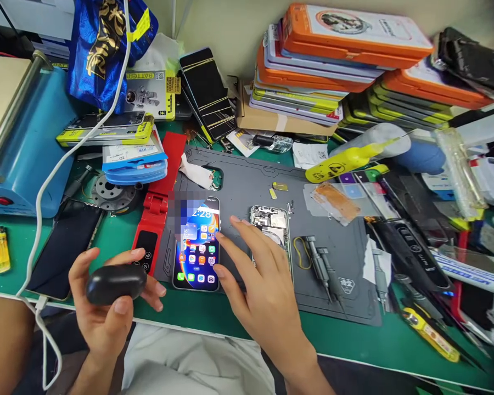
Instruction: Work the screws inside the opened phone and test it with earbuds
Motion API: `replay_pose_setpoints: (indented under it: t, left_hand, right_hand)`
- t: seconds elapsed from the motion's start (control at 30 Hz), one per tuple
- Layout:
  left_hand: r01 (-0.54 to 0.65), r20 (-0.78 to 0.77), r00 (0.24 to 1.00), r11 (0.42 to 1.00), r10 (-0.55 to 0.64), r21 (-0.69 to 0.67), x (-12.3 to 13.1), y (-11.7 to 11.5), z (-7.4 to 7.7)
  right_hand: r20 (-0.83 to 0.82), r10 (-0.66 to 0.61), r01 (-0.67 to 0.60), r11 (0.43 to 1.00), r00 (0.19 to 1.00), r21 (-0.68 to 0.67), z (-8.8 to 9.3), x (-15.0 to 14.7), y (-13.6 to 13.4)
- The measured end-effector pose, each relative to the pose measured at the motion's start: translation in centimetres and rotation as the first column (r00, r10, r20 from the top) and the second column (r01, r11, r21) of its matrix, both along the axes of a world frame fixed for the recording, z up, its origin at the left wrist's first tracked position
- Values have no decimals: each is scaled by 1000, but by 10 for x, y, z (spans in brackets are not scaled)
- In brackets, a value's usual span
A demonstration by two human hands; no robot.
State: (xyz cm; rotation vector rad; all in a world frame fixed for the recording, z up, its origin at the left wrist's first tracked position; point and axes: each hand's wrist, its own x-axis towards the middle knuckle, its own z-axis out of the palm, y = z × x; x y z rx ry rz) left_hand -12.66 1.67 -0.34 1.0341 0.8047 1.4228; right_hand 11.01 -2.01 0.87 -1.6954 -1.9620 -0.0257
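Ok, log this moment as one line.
left hand: holds black oval object; right hand: at lit phone; opened phone: on gray mat

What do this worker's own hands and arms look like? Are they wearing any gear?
They're ordinary human hands, both bare: no glove, ring or band shows on the left hand or the right hand. Each has slender fingers. No sleeve, watch or bracelet shows at either wrist, and I see no cable or marking attached to them.

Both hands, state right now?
Left hand: holding a smooth black oval object.
Right hand: open, nothing visibly held, by the lit, blue-screened slab smartphone.
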Motion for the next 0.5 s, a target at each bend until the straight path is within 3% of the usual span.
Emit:
replay_pose_setpoints:
  t: [0.17, 0.37, 0.5]
  left_hand:
    - [-157, -26, 987, 987, 158, 48, 1, -2, -4]
    - [-80, -12, 997, 997, 80, -14, 0, -1, -5]
    - [-112, -29, 993, 994, 111, -16, 2, -5, -12]
  right_hand:
    - [-44, 55, -50, 993, 998, 104, -5, -1, -3]
    - [-13, 62, -59, 983, 998, 171, -8, 2, -11]
    - [8, 126, -126, 981, 992, 148, -10, 7, -17]
